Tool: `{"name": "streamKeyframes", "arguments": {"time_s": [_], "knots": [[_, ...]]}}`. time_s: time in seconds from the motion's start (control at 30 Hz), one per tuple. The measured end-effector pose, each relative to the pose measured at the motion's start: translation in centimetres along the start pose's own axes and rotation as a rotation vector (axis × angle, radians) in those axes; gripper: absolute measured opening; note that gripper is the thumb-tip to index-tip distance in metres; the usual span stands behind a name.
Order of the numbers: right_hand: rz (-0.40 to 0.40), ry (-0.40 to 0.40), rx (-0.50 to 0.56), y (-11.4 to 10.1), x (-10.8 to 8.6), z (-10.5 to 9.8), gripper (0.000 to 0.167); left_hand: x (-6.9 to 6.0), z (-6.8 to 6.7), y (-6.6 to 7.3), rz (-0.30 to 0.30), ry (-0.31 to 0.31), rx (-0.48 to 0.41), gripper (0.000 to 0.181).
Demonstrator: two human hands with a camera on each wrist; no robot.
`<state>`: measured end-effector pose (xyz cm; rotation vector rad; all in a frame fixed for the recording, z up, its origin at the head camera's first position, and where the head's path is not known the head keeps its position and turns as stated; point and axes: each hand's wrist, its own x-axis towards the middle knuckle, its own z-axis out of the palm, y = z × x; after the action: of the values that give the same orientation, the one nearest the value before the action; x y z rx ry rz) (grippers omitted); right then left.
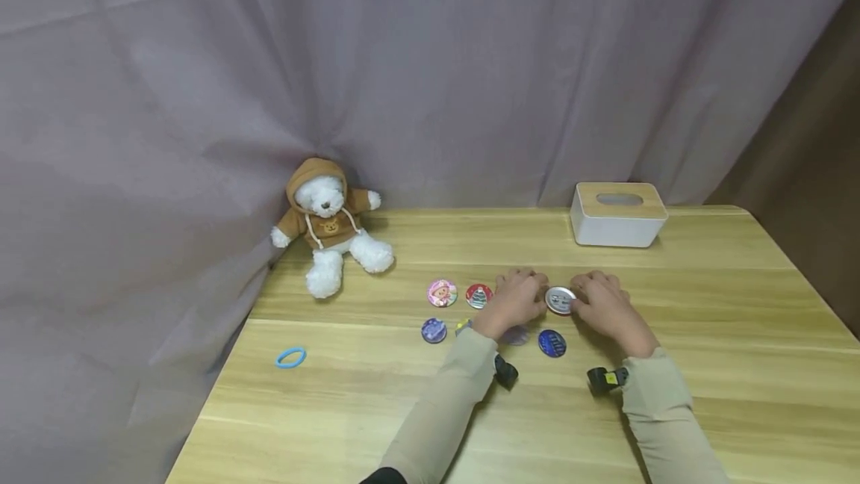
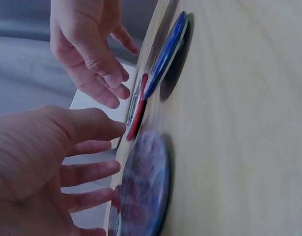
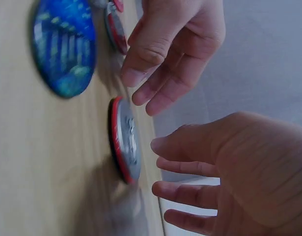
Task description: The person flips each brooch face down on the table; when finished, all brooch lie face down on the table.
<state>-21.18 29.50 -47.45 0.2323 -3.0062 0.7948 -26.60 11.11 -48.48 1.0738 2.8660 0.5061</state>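
"Right of the frame's centre, what lies on your table [image 1: 336, 409]?"

"A silver-backed badge [image 1: 560, 301], just above a blue badge [image 1: 552, 343], between your left hand [image 1: 516, 301] and right hand [image 1: 607, 306], fingers of both apart."

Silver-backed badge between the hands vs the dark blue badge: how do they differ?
The silver-backed badge lies back side up, pin fitting showing; the dark blue badge lies picture side up. The silver-backed badge has a red edge, the dark blue badge a blue one. The silver-backed badge sits farther back on the table than the dark blue badge. Both are round.
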Motion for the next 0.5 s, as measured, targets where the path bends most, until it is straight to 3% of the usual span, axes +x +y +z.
{"name": "streamKeyframes", "arguments": {"time_s": [0.17,0.5], "knots": [[-0.065,-0.003,-0.012,-1.6,1.1,0.6,0.041,-1.0,-1.0,-1.3,-0.04,-0.011,0.004,0.049],[-0.14,-0.021,-0.031,-4.8,3.0,2.1,0.047,-2.5,-2.6,-3.8,-0.1,0.025,0.034,0.049]]}}
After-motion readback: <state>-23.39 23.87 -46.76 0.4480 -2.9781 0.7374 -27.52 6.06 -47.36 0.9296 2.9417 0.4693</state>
